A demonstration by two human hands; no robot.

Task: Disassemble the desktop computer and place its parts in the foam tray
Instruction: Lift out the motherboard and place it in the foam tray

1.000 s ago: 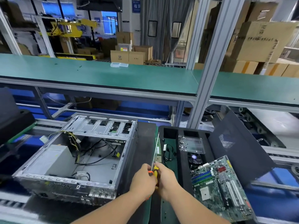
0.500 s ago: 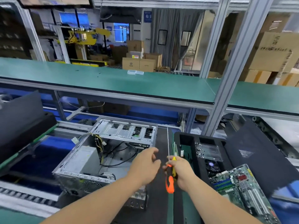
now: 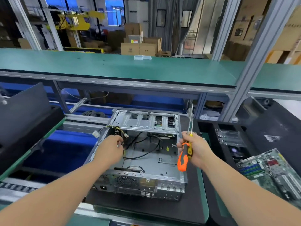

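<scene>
Basically a factory workbench: the open computer case (image 3: 146, 154) sits on a dark mat (image 3: 192, 207) on the green bench top (image 3: 202, 190), directly under and between both hands. Left hand (image 3: 109, 150) reaches into the case's left side, fingers curled at the yellow-and-black cable bundle (image 3: 121, 136); whether it actually grips the wires cannot be told, fingertips hidden behind the knuckles. Right hand (image 3: 195, 148) is over the case's right wall, fist wrapped around a screwdriver (image 3: 184, 158), orange-black handle hanging below the fist, thin shaft sticking up past the fingers. Black cables (image 3: 143, 150) lie loose on the case floor between the two hands.

Right of the right hand, the black foam tray (image 3: 211, 144) holds a clear plastic piece (image 3: 231, 137) in a far slot, a fan (image 3: 234, 150) below it, and the green motherboard (image 3: 268, 170) at the near end. A black side panel (image 3: 273, 128) leans further right. Far left of the left hand, another dark panel (image 3: 21, 111) over a blue conveyor section (image 3: 57, 147).

Beyond both hands, a green shelf (image 3: 130, 69) on aluminium framing (image 3: 254, 62) runs across; a small clear box (image 3: 142, 57) sits on it. Behind: cardboard boxes (image 3: 138, 48), yellow machinery (image 3: 78, 22), grey curtain (image 3: 172, 22), blue-lit windows (image 3: 114, 12).
</scene>
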